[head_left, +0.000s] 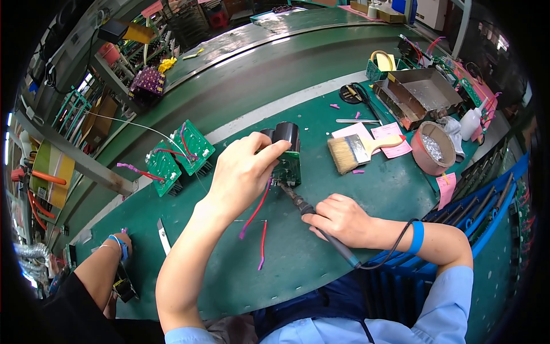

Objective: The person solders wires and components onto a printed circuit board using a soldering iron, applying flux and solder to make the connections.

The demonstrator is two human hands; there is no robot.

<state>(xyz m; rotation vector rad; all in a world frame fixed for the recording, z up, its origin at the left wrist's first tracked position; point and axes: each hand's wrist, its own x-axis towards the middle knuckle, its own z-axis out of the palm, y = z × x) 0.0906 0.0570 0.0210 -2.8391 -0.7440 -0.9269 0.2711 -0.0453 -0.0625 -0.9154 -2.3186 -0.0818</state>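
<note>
My left hand (243,169) grips a green circuit board (291,166) by its large black cylindrical parts (286,135) and holds it tilted above the mat. In my right hand (342,221) is a soldering iron (306,207), its tip at the board's lower edge, close to or touching it; I cannot tell which. A red wire (263,200) with a purple end hangs from that edge. Below it lies another red wire (263,243) on the green mat (229,292). Left of my left hand rest two more green boards (163,169) (195,143) with red wires.
A wide brush (349,153), a metal tray (421,94) and a round pot (432,148) stand to the right, with a white bottle (471,123) behind. A knife (164,238) lies on the left. Another person's hand (120,246) works at the left edge. A conveyor (246,80) runs beyond.
</note>
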